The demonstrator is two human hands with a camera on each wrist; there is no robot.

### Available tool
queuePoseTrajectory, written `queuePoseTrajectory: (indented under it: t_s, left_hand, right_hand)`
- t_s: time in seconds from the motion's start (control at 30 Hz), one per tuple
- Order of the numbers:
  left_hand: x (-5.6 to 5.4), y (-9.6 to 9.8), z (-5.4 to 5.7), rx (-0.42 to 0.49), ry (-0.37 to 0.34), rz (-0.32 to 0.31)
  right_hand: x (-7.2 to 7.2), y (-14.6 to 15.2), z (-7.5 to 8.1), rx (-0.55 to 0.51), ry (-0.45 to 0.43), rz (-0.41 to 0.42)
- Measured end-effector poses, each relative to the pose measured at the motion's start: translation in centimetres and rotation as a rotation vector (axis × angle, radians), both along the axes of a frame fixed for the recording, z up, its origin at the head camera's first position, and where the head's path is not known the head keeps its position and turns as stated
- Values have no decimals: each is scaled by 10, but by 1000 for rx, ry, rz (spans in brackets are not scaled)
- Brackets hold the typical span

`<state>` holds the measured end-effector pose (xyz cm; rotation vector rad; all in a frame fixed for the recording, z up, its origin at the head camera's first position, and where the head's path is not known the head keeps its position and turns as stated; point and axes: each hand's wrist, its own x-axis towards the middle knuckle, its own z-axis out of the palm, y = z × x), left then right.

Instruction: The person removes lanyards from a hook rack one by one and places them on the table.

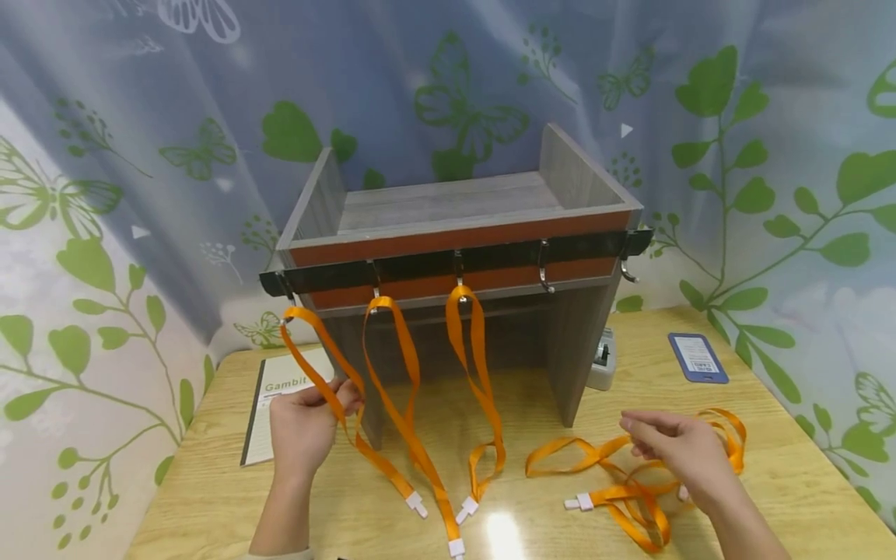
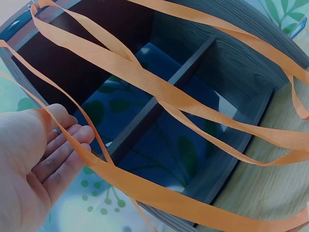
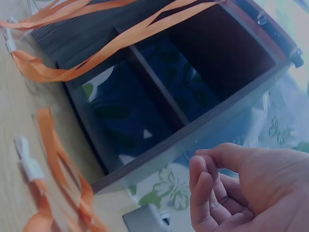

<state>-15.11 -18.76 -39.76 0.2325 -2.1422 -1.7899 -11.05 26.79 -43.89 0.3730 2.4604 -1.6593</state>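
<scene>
Three orange lanyards hang from a hook rail (image 1: 413, 264) on a grey wooden shelf unit. My left hand (image 1: 308, 420) is at the leftmost lanyard (image 1: 318, 365), fingers loosely bent; in the left wrist view this strap (image 2: 159, 193) runs across the fingertips without being gripped. The middle lanyard (image 1: 402, 412) and the third lanyard (image 1: 483, 381) hang to its right, white clips reaching the tabletop. My right hand (image 1: 682, 455) is over a loose heap of orange lanyards (image 1: 640, 521). In the right wrist view its fingers (image 3: 203, 191) curl loosely, holding nothing.
Two hooks on the right, including one (image 1: 544, 268), bear no lanyard. A notebook marked "Gambit" (image 1: 280, 381) lies left of the shelf unit (image 1: 581, 342). At right are a grey device (image 1: 603, 362) and a blue card holder (image 1: 698, 358). A patterned curtain (image 1: 448, 85) stands behind.
</scene>
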Motion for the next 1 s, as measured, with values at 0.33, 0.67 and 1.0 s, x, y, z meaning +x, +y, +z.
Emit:
queuePoseTrajectory:
  t_s: [0.33,0.67,1.0]
  left_hand:
    - [0,-2,2,-14,6,1]
    - [-1,0,0,1,14,-18]
    - [0,-1,1,-30,6,-1]
  right_hand:
    - [-11,-13,25,12,80,111]
    - [-18,-33,34,-46,208,164]
    - [-31,-68,35,-155,252,281]
